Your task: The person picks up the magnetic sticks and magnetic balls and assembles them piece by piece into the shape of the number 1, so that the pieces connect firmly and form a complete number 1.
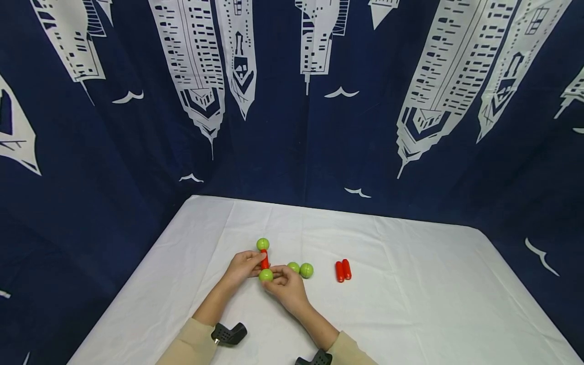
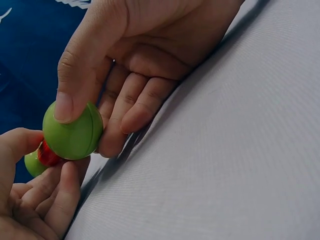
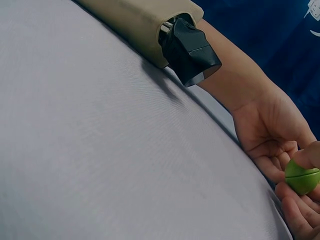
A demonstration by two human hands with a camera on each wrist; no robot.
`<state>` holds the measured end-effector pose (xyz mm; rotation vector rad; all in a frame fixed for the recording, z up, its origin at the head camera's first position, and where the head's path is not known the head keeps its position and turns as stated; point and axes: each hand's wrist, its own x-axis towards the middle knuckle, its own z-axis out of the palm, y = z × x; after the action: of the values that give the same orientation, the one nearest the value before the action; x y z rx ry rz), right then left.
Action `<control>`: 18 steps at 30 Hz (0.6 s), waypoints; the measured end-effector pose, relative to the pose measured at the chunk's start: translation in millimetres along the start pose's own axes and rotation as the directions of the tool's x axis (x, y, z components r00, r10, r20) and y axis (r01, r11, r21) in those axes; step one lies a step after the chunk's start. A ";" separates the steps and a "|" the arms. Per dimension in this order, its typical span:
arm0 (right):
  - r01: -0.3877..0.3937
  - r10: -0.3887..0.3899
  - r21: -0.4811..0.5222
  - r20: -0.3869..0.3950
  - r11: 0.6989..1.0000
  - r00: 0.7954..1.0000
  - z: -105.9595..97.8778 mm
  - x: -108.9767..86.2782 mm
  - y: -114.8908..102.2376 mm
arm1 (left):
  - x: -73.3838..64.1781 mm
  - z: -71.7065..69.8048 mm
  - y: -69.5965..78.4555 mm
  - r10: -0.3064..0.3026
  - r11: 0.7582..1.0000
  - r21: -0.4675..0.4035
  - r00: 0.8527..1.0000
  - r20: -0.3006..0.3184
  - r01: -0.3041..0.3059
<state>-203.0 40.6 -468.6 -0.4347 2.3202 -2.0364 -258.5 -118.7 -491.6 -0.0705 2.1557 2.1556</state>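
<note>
My left hand [image 1: 242,267] pinches a short red rod [image 1: 265,261] between thumb and fingers. One green ball [image 1: 262,244] sits at the rod's far end. A second green ball [image 1: 266,275] is at its near end, gripped by the thumb and fingers of my right hand [image 1: 289,289]. In the left wrist view the right thumb presses on this near ball [image 2: 72,132], with the red rod [image 2: 48,154] partly hidden behind it. The right wrist view catches the same ball [image 3: 301,181] at its right edge. Both hands are low over the white cloth.
Just beyond my right hand lie two more green balls, one [image 1: 293,266] partly covered by the fingers and the other [image 1: 307,270] beside it. Farther right, two red rods [image 1: 339,272] lie side by side on the white-covered table [image 1: 433,284]. A dark blue printed curtain [image 1: 283,152] hangs behind.
</note>
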 end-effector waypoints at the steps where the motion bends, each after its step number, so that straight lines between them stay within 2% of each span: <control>1: 0.001 -0.001 -0.002 -0.003 1.000 1.000 0.6 2.0 6.6 | 0.1 -0.5 -0.5 -0.009 1.000 0.009 1.000 0.008 0.009; 4: -0.012 0.012 0.004 -0.014 1.000 1.000 1.7 6.3 21.9 | -1.4 -2.3 0.9 -0.046 0.999 0.030 0.998 0.047 0.044; 9: -0.028 0.029 0.038 -0.024 0.999 0.999 1.5 6.7 24.2 | -5.6 -6.0 6.7 -0.087 0.995 0.067 0.988 0.126 0.079; 14: -0.047 0.048 0.057 -0.028 0.997 0.998 1.8 6.4 23.4 | -7.1 -9.5 10.4 -0.126 0.990 0.091 0.978 0.164 0.112; 18: -0.048 0.051 0.069 -0.033 0.996 0.998 2.1 6.9 25.2 | -9.7 -11.4 14.0 -0.181 0.981 0.109 0.966 0.185 0.163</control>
<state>-214.0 39.8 -492.4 -0.3387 2.2489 -2.1088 -250.6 -130.5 -476.7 -0.0374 2.0543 1.8818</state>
